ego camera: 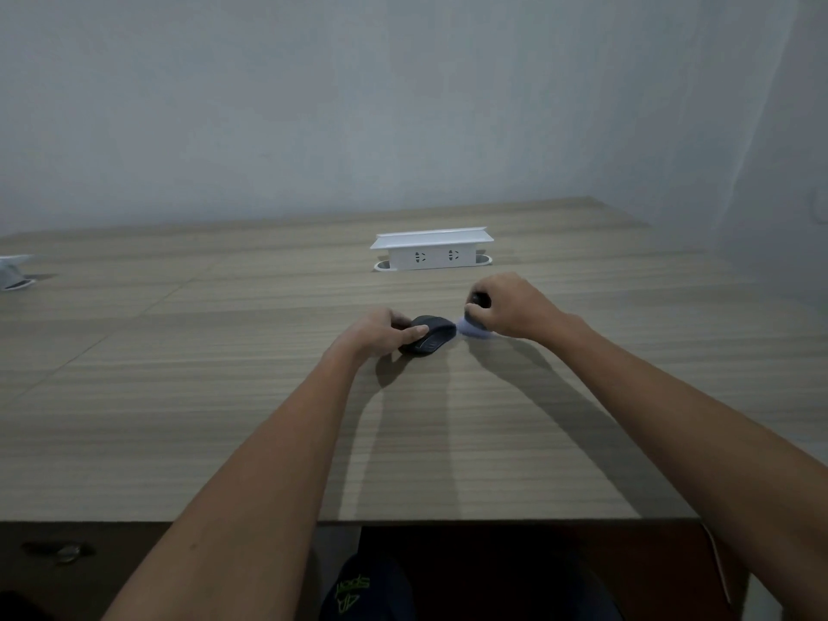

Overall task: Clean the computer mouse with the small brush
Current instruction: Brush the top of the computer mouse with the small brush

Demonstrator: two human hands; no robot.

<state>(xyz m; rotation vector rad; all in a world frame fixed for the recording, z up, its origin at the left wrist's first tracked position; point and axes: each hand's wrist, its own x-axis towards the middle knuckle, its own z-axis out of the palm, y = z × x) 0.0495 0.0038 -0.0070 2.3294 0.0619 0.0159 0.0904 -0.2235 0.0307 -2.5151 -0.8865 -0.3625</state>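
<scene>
A dark grey computer mouse [429, 336] lies on the wooden table [224, 396] in the middle of the view. My left hand [381, 330] grips its left side, thumb on top. Just right of the mouse, my right hand [511, 307] is closed around a small brush [476, 327] with a black handle and pale bluish bristles. The bristles spread downward onto the table and touch the mouse's right end. Most of the handle is hidden inside my fist.
A white pop-up socket box [432, 252] stands on the table behind my hands. Part of a white object [15, 273] shows at the far left edge. The table's near edge [448, 521] runs across the lower view, with a grey wall behind.
</scene>
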